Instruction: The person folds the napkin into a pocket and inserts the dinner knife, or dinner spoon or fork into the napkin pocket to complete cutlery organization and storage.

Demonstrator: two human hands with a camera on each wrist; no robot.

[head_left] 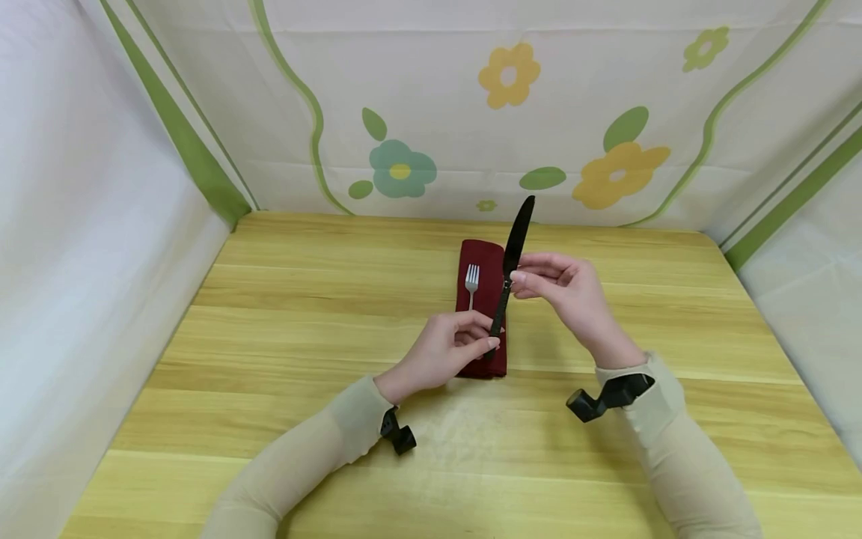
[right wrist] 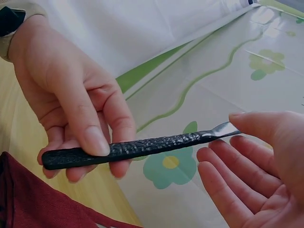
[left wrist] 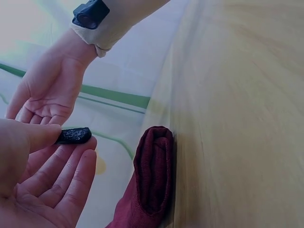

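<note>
Both hands hold a black table knife (head_left: 515,236) above a folded dark red napkin (head_left: 481,258), its blade tilted up and away. The left hand (head_left: 447,350) pinches the textured handle (right wrist: 152,145) near its butt end, thumb on top and fingers beneath. At the neck, where handle meets blade, the right hand (head_left: 562,288) pinches the knife between thumb and fingers. On the napkin lies a silver fork (head_left: 472,278), tines pointing to the far side, its lower part hidden behind the left hand. The left wrist view shows the napkin's thick folded end (left wrist: 154,175).
The napkin lies on a light wooden table (head_left: 323,299). Behind the table hangs a white cloth with printed flowers (head_left: 404,171), and white cloth walls with green bands stand at both sides. A small black camera (head_left: 602,397) is strapped on each sleeved wrist.
</note>
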